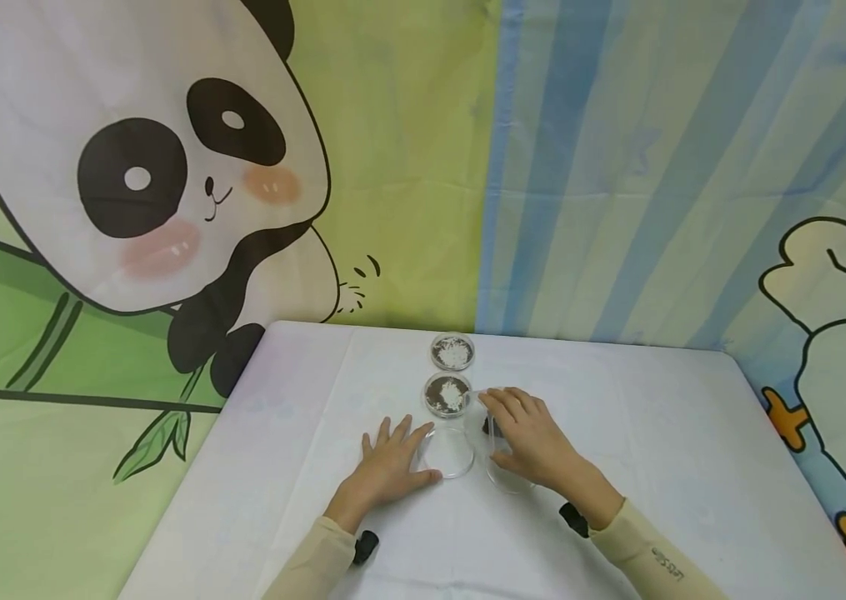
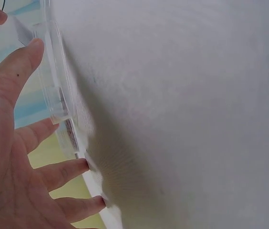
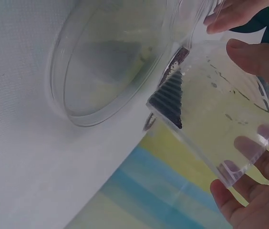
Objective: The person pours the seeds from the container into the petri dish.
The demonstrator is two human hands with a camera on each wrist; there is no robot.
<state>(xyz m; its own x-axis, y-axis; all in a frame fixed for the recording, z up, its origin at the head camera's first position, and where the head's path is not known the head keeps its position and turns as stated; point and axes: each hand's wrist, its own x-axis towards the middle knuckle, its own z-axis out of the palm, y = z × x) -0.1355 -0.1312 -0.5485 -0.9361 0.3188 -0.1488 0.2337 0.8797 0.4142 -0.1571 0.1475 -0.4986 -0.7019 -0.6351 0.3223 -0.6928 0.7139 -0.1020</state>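
An upright-walled clear plastic container (image 3: 215,109) is tilted in my right hand (image 1: 535,442), whose thumb and fingers grip its sides. A dark ribbed patch (image 3: 168,102) shows at its lower corner; I cannot tell what it is. Fingers spread, my left hand (image 1: 388,471) rests on the table, with thumb and index finger touching the rim of a clear petri dish (image 1: 448,452). Partly beneath my right hand lies another clear round dish (image 1: 508,479). Farther back, a petri dish (image 1: 448,394) holds dark material and white bits.
A second filled petri dish (image 1: 453,352), mostly white on top, stands near the table's back edge. White cloth covers the table (image 1: 663,433). Behind it hangs a printed curtain (image 1: 407,167) with a panda. Dark wrist-camera straps sit under both sleeves.
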